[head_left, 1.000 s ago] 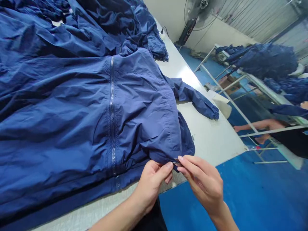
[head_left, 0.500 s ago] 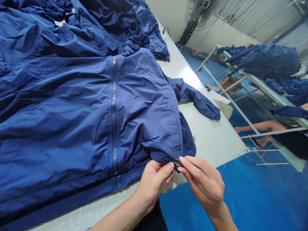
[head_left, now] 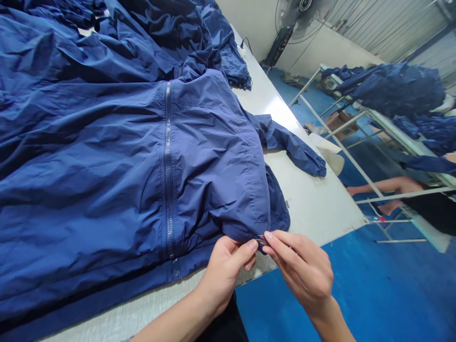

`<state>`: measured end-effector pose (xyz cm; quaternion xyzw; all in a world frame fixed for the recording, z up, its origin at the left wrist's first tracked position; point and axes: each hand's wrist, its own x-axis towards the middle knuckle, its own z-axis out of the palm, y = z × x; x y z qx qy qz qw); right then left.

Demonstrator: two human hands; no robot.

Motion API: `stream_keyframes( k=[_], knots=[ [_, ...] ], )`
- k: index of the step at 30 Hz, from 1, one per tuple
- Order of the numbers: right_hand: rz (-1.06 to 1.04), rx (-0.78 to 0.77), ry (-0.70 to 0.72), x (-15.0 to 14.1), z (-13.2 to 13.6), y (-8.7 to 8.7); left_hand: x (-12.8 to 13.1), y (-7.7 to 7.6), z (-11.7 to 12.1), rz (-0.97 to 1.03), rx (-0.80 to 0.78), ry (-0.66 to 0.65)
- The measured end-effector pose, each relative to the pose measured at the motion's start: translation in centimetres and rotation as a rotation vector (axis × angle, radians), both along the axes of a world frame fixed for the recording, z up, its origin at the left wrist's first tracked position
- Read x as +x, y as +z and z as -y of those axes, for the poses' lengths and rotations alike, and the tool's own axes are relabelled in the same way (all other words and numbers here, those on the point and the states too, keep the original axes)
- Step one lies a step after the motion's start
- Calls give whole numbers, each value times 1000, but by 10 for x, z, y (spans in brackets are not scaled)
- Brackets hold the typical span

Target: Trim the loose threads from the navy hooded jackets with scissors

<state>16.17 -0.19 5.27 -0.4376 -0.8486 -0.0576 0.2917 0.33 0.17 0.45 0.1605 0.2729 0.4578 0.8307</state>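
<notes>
A navy blue zip jacket [head_left: 217, 152] lies spread over the table, its long zipper [head_left: 168, 166] running down the front. Close to the jacket's lower right edge, my left hand [head_left: 228, 263] pinches a fold of the fabric between thumb and fingers. My right hand [head_left: 302, 266] is closed around small metal thread snips [head_left: 261, 237]. Only their thin tips show, touching or very near the pinched fabric beside my left thumb; the fingers cover the rest.
More navy garments [head_left: 142, 33] are heaped at the back of the white table [head_left: 309, 204]. A sleeve [head_left: 295, 147] stretches towards the table's right edge. Beyond the blue floor [head_left: 374, 285] stand a fan [head_left: 285, 38] and another table heaped with navy clothing [head_left: 395, 90]; a person's leg [head_left: 395, 185] shows there.
Both hands stay almost in place at the jacket edge. The tips of the snips look slightly shifted and a little further apart.
</notes>
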Motion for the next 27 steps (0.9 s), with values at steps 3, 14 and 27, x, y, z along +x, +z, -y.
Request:
stream_keyframes(
  k=[3, 14, 27],
  knots=[
    [-18, -33, 8, 1, 0, 1, 0, 0, 0, 3, 0, -4],
    [-59, -97, 0, -3, -2, 7, -1, 0, 1, -14, -1, -13],
    [-20, 43, 27, -3, -3, -1, 0, -2, 2, -51, -15, -15]
  ],
)
